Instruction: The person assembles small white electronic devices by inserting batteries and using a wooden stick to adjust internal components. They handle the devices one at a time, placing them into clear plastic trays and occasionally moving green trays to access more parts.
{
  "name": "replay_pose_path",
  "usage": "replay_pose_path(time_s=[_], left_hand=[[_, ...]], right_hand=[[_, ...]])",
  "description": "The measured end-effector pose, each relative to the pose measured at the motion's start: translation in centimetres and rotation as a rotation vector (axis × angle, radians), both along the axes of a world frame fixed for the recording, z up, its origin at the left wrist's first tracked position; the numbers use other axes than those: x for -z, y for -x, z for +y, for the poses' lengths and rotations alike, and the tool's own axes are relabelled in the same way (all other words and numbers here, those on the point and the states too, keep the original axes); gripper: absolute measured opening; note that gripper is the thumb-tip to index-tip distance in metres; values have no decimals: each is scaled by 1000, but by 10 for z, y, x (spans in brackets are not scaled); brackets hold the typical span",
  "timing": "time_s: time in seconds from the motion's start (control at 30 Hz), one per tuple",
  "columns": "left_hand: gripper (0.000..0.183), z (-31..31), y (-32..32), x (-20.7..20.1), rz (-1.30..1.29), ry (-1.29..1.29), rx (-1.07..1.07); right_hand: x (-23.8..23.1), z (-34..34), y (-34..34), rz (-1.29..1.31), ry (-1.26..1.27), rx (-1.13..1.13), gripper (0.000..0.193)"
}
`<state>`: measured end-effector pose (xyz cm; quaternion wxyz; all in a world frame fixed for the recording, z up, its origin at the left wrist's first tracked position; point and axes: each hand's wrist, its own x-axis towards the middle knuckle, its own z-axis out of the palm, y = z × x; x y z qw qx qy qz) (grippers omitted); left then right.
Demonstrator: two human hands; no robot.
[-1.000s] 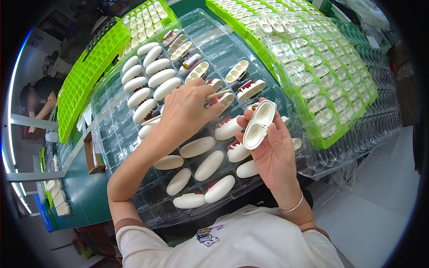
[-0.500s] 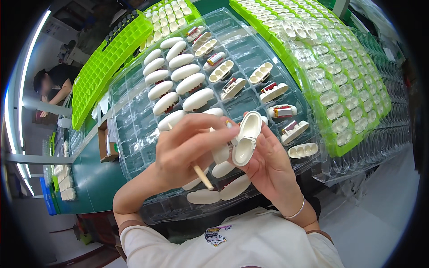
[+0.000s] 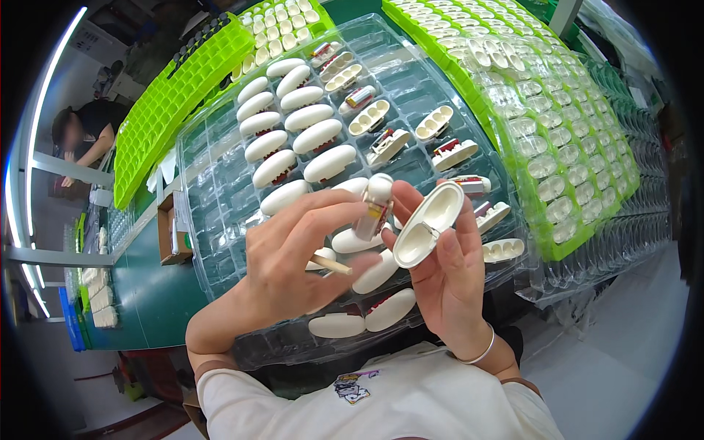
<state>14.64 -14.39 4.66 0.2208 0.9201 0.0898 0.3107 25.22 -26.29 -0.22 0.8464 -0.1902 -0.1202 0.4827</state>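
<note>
My right hand (image 3: 451,275) holds a hinged white oval case (image 3: 429,226), spread open with its hollow inside facing up. At the fingertips of my left hand (image 3: 290,253) is a small white part with red and yellow pieces (image 3: 376,209), close beside the case. A thin wooden stick (image 3: 331,264) is also tucked in my left hand, its end poking out past the palm. Below both hands lies a clear plastic tray (image 3: 220,253) with rows of white oval cases (image 3: 306,116) and several white inserts with round hollows (image 3: 434,122).
Green trays (image 3: 150,136) stand at the back left. Another green tray (image 3: 506,121) on the right holds many clear-covered white pieces. A cardboard box (image 3: 172,238) sits by the tray's left edge. At the far left, another person (image 3: 88,136) is seated.
My hands have drawn apart a little. The case in my right hand has turned and tilted, and the white part with red and yellow pieces now shows upright at my left fingertips.
</note>
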Motion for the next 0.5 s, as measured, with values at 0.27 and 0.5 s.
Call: replay_pose_path(time_s=[0.27,0.5], left_hand=[[37,4,7,-4,174,206,-62],[30,15,11,-8,104,711,22]], right_hand=[[-4,7,3,38,-62,28,45],[2,5,-7,-184,27,-51,46]])
